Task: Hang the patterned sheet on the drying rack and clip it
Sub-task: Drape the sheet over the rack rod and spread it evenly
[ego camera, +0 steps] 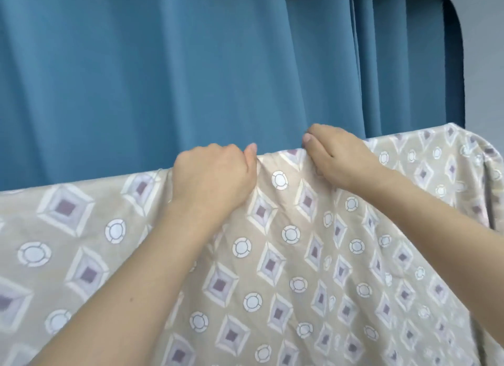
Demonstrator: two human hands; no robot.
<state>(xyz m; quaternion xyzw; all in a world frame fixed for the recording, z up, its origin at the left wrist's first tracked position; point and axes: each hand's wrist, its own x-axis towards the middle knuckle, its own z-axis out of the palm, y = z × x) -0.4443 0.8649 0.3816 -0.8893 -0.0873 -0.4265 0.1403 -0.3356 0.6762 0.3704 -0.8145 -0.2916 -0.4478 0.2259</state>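
The patterned sheet (286, 256), beige with purple diamonds and pale circles, hangs draped over a bar that it hides completely; its top fold runs from lower left up to the right. My left hand (212, 174) grips the fold near the middle, fingers curled over the far side and thumb on the near side. Close to its right, my right hand (335, 155) pinches the same fold, with the thumb tip showing at the top edge. The drying rack itself is covered by the sheet, and no clip is in view.
A blue curtain (177, 79) hangs in folds right behind the sheet and fills the upper view. A pale grey wall (485, 52) shows at the far right past the curtain's edge.
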